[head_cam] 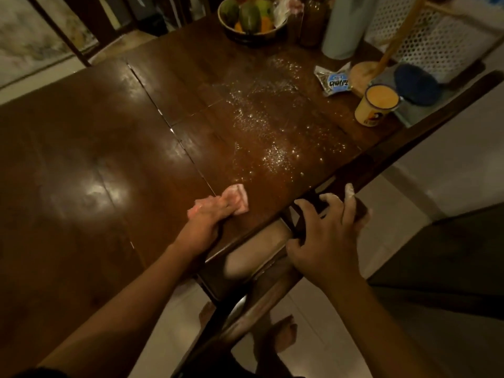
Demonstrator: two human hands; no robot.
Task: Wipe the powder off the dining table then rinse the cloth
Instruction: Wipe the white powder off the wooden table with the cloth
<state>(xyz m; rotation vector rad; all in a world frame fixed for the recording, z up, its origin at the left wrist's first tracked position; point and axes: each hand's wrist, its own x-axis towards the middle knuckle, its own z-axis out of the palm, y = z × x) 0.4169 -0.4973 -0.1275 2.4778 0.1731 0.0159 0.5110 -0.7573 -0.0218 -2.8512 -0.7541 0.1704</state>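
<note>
Wiping barely begun, by the look of it. Left hand [208,214] gripping the cloth [238,199], pressed onto the table [81,159] at the near edge, just short of the powder [267,121]. Finger shape blurred, so the grip is a best reading. Right hand [327,238] well apart from the left and off the table, fingers curled over a chair back [361,207], thumb on the near side, white dust on the fingertips. Powder scattered in a broad patch from the near edge up toward the cup [377,106] and packet [332,80], largely intact, perhaps smeared mid-patch. Judged: nearly all wiping left, including close around cup and packet. Rinse not yet done; no sink in view.
</note>
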